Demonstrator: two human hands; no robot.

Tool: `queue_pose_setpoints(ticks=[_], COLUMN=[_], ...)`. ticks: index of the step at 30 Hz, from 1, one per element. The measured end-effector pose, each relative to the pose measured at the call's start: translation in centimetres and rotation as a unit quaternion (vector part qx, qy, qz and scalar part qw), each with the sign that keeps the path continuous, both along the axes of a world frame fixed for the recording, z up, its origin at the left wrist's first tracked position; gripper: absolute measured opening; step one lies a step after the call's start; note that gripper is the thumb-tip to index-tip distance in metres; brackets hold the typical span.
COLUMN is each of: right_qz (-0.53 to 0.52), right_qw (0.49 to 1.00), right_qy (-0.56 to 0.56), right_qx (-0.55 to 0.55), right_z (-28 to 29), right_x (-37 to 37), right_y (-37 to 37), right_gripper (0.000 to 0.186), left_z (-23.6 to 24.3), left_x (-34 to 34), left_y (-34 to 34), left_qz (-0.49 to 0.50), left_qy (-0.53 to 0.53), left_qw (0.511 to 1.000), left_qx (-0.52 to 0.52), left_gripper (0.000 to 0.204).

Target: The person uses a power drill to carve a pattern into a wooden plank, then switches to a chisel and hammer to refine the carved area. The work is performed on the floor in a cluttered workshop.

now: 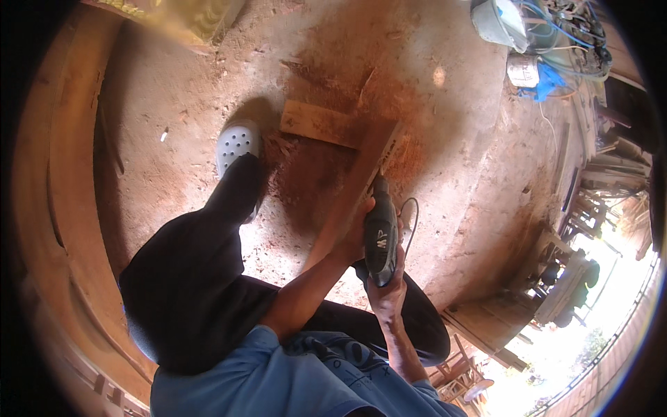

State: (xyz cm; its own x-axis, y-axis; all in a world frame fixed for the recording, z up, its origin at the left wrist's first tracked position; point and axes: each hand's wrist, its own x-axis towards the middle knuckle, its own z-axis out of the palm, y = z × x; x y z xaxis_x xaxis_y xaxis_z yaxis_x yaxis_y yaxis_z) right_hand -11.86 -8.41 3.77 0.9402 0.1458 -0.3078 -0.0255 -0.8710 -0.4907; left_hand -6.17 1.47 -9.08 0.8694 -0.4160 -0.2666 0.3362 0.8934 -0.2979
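Note:
A dark power drill [380, 243] is held in both my hands, its nose pointing away from me. My right hand [389, 292] is wrapped round its rear end. My left hand [357, 233] is closed against the left side of its body, with most of its fingers hidden. The drill's front end meets the right edge of a long wooden beam [361, 167], where dark marks or holes run in a row. Under the far end of this slanting beam, a shorter wooden block [316, 125] lies crosswise on the ground. A thin black cord [415, 212] loops out at the drill's right.
Sawdust covers the dirt floor [458, 187] around the beam. My grey clog [237, 144] stands left of the block. Large planks [73, 174] line the left side. A white bucket [497, 24] and tangled hoses sit at the far right, with stacked timber [618, 170] nearer.

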Motion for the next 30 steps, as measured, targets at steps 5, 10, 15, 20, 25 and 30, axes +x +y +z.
queue_pose_setpoints(ticks=[5,10,15,20,25,30], right_qz=[0.037,0.04,0.067,-0.034,-0.239,-0.052], right_qw=[0.998,0.997,0.996,0.999,0.956,0.998], right_qy=[-0.059,-0.06,-0.06,0.023,0.142,0.02], right_qx=[0.012,-0.007,-0.026,0.021,0.095,-0.004], right_z=[-4.3,-6.8,-5.0,1.2,6.9,10.3], right_x=[-2.0,-2.5,-1.5,0.1,3.2,10.2], right_y=[-2.2,-2.8,-2.4,-0.2,1.3,0.7], right_gripper=[0.088,0.094,0.094,0.092,0.089,0.076], left_z=[-0.9,-1.8,-2.1,-1.2,1.0,3.3], left_x=[-0.5,-0.8,-0.9,-0.5,1.2,4.0], left_y=[0.6,1.1,0.7,-0.2,-1.1,-1.0], left_qz=[-0.029,-0.049,-0.062,-0.034,-0.037,-0.04], left_qy=[0.037,0.067,0.096,-0.052,-0.085,-0.097], left_qw=[0.999,0.997,0.993,0.997,0.996,0.994], left_qx=[-0.012,-0.004,-0.031,-0.048,-0.003,0.028], left_gripper=[0.073,0.076,0.077,0.081,0.082,0.078])
